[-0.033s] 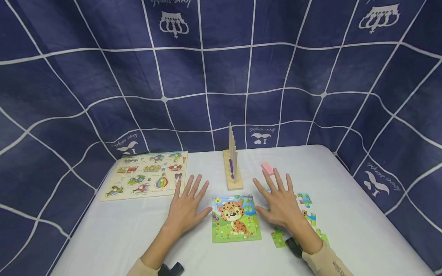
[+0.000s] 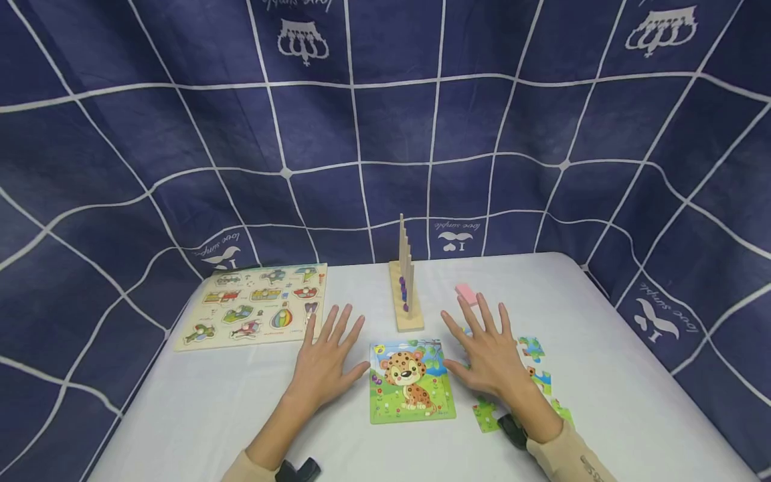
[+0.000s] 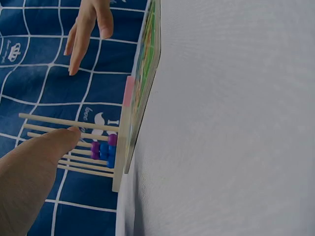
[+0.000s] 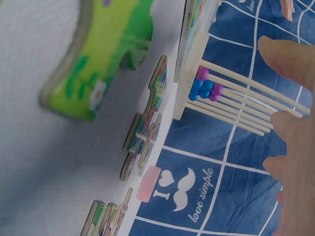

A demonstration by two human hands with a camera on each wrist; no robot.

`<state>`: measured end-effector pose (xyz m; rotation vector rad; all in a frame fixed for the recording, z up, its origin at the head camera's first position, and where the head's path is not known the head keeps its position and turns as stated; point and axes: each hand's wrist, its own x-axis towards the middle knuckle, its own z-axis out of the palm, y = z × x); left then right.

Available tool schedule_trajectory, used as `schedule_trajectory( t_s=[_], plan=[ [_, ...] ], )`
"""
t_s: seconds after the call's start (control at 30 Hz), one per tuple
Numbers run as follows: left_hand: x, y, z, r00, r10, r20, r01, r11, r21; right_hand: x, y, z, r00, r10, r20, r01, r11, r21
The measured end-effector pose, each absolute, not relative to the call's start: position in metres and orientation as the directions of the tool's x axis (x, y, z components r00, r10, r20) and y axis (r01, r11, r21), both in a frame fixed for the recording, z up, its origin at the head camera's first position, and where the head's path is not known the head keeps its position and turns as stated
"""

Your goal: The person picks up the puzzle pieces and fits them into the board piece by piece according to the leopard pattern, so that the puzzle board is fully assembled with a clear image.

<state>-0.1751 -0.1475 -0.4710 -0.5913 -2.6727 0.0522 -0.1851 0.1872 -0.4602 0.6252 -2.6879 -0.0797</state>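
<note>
Fingers spread and palm down, my left hand (image 2: 325, 368) is held left of a square leopard jigsaw board (image 2: 412, 385). My right hand (image 2: 490, 355) mirrors it on the board's right side, also with fingers spread. Both hold nothing; each thumb points in toward the board's edge. In the left wrist view, the right hand (image 3: 91, 24) hangs above the level of the board. Loose jigsaw pieces lie under and around the right hand, among them a green piece (image 2: 485, 415) near the wrist and a blue-and-green piece (image 2: 532, 349) beyond it. The right hand partly hides others.
Behind the jigsaw stands a wooden rack (image 2: 410, 324) with upright rods and several purple and blue beads. A pink block (image 2: 466, 293) lies just past the right fingertips. At the back left is a wooden knob puzzle (image 2: 255, 308) of vehicles. A blue checked curtain (image 2: 391, 120) surrounds the white table.
</note>
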Motion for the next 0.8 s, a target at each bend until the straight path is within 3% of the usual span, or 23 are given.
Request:
schedule_trajectory(
  t_s=[0.57, 0.8],
  plan=[
    [-0.1727, -0.1433, -0.4726, -0.849, 0.429, 0.307, 0.424, 0.901, -0.089, -0.1820, 0.1888, -0.4592, -0.839, -0.427, 0.338, -0.405, 0.904, 0.139],
    [-0.1687, -0.1387, -0.4773, -0.832, 0.519, 0.196, 0.538, 0.841, 0.057, -0.1829, 0.1892, -0.4577, -0.825, -0.439, 0.355, -0.415, 0.898, 0.146]
  ],
)
